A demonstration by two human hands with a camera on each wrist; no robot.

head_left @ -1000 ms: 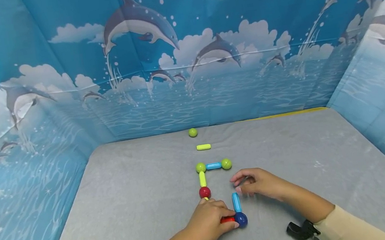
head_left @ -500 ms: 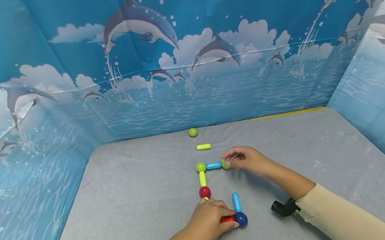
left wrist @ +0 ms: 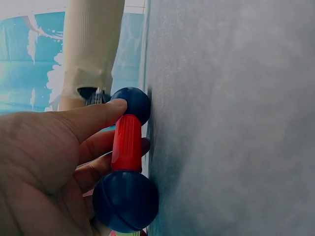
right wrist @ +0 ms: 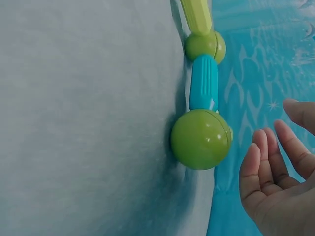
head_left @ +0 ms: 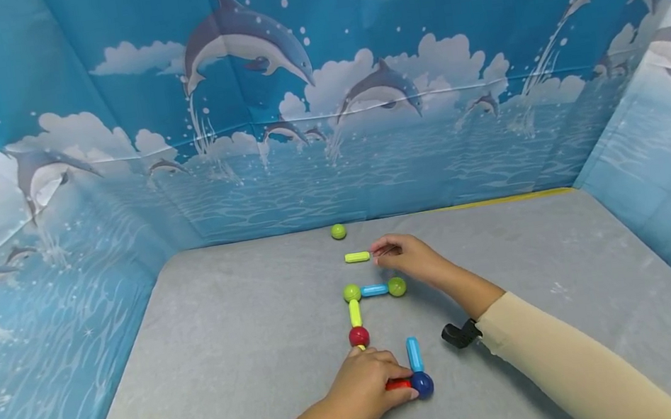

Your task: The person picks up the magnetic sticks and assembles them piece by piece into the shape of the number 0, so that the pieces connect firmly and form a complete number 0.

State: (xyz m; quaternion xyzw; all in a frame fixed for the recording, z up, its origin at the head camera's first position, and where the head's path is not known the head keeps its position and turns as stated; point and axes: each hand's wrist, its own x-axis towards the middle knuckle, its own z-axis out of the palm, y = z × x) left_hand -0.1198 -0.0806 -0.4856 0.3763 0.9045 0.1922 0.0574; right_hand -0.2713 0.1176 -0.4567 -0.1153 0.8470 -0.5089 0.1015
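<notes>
My left hand (head_left: 363,388) grips a red rod (left wrist: 127,142) of a ball-and-rod building toy, its thumb against the dark blue ball (head_left: 423,385) at the rod's right end. Another dark blue ball (left wrist: 125,201) sits at the other end, hidden by the hand in the head view. A light blue rod (head_left: 414,354) extends away from the right-hand blue ball. My right hand (head_left: 409,256) hovers with loosely bent fingers beside a loose yellow-green rod (head_left: 357,257). In the right wrist view, those fingers (right wrist: 290,142) hold nothing.
From the left hand a chain runs away through a red ball (head_left: 358,336), a yellow-green rod (head_left: 355,313), a green ball (head_left: 352,293), a light blue rod (head_left: 375,290) and another green ball (head_left: 397,287). A loose green ball (head_left: 338,231) lies near the grey table's (head_left: 250,336) far edge.
My right hand has moved away from me, past the right-hand green ball of the chain, to the loose yellow-green rod. The left hand keeps its place and grip.
</notes>
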